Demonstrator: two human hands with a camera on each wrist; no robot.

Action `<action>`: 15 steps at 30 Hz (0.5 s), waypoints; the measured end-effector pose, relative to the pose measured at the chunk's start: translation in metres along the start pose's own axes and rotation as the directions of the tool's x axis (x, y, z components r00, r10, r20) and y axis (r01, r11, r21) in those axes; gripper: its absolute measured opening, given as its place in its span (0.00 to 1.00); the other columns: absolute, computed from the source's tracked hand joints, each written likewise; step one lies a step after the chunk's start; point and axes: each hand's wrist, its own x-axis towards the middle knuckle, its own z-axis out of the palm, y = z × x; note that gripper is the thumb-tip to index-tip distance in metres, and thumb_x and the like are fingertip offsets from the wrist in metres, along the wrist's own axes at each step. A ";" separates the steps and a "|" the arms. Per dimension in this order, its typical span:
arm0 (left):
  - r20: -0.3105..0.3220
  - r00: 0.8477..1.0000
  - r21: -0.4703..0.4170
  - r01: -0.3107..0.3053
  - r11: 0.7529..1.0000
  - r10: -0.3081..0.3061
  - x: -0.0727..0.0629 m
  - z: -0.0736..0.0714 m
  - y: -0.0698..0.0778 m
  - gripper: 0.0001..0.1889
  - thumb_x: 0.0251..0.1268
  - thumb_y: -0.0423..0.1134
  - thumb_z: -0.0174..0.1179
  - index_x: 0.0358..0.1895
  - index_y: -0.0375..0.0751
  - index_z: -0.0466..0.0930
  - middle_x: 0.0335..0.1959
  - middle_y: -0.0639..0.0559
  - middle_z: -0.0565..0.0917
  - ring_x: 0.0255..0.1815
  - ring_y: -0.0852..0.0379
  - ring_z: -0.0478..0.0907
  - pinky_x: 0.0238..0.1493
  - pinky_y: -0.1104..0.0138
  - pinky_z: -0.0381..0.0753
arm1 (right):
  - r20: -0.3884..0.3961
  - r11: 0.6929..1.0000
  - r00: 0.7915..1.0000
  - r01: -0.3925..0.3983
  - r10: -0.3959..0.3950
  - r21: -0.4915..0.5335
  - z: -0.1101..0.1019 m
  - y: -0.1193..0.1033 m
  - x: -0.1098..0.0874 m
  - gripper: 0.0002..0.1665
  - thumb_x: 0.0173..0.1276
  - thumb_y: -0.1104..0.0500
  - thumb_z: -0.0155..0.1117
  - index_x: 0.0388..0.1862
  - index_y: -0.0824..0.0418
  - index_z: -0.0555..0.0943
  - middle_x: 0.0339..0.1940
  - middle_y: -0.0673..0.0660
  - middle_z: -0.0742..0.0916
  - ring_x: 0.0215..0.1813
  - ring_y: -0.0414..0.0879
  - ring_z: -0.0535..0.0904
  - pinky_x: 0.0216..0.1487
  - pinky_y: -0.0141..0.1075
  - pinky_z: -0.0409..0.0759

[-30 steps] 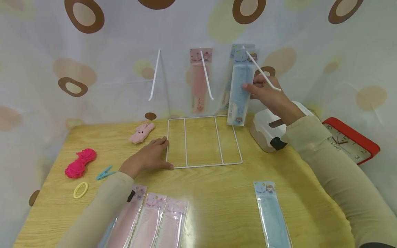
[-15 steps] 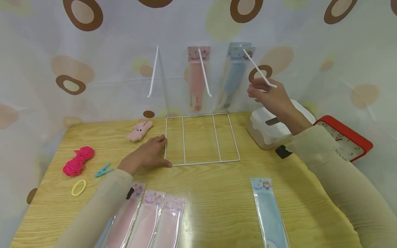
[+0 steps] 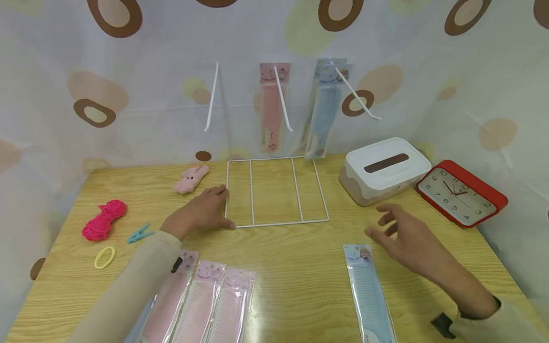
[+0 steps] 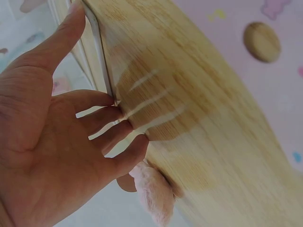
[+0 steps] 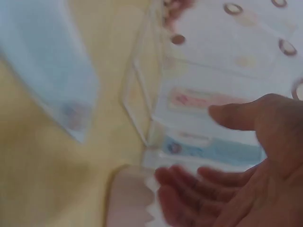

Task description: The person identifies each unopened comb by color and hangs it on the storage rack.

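Observation:
My left hand [image 3: 199, 213] rests at the left edge of a white wire display rack [image 3: 251, 190], fingertips and thumb touching the wire frame. Above the table to the right, my right hand [image 3: 407, 240] hovers with loosely bent fingers and holds nothing. Just left of it lies a blue packaged comb [image 3: 368, 290]. A pink packaged comb [image 3: 271, 107] hangs on the rack's middle hook, and overlapping blue packaged combs [image 3: 325, 112] hang on the right hook. The left hook [image 3: 212, 97] carries nothing. Several pink packaged combs [image 3: 199, 300] lie at the front, partly behind my left sleeve.
A white tissue box [image 3: 386, 166] and a red clock [image 3: 463, 193] stand at the right. On the left are a pink plush toy [image 3: 190, 179], pink yarn [image 3: 104, 220], a blue clothespin [image 3: 139, 233] and a yellow ring [image 3: 105, 257]. A patterned curtain hangs behind.
My right hand let go of the blue packaged comb, which now hangs on the right hook, and came down toward the table. My left hand stayed at the rack.

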 end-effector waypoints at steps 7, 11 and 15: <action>-0.001 1.000 -0.013 0.000 1.000 0.000 -0.001 0.000 -0.001 0.54 0.60 0.59 0.69 0.77 0.27 0.51 0.80 0.33 0.49 0.78 0.31 0.47 0.74 0.43 0.55 | 0.094 0.946 0.976 -0.164 0.196 -0.279 0.053 0.008 -0.051 0.58 0.60 0.28 0.66 0.62 0.80 0.66 0.47 0.76 0.80 0.45 0.69 0.81 0.33 0.60 0.80; -0.004 1.000 -0.013 0.003 1.000 -0.003 -0.002 0.000 0.000 0.54 0.60 0.59 0.69 0.77 0.27 0.51 0.80 0.33 0.49 0.78 0.32 0.47 0.74 0.43 0.55 | 0.153 0.913 0.940 -0.244 0.306 -0.328 0.068 0.007 -0.060 0.64 0.53 0.19 0.62 0.56 0.78 0.68 0.42 0.70 0.78 0.39 0.61 0.77 0.28 0.55 0.78; -0.003 1.000 -0.016 0.005 1.000 -0.005 -0.002 -0.001 0.002 0.54 0.60 0.59 0.69 0.77 0.28 0.51 0.80 0.34 0.48 0.79 0.32 0.47 0.75 0.43 0.55 | 0.169 0.908 0.928 -0.267 0.333 -0.323 0.074 0.004 -0.064 0.64 0.49 0.20 0.66 0.54 0.78 0.67 0.40 0.68 0.76 0.36 0.57 0.73 0.26 0.51 0.76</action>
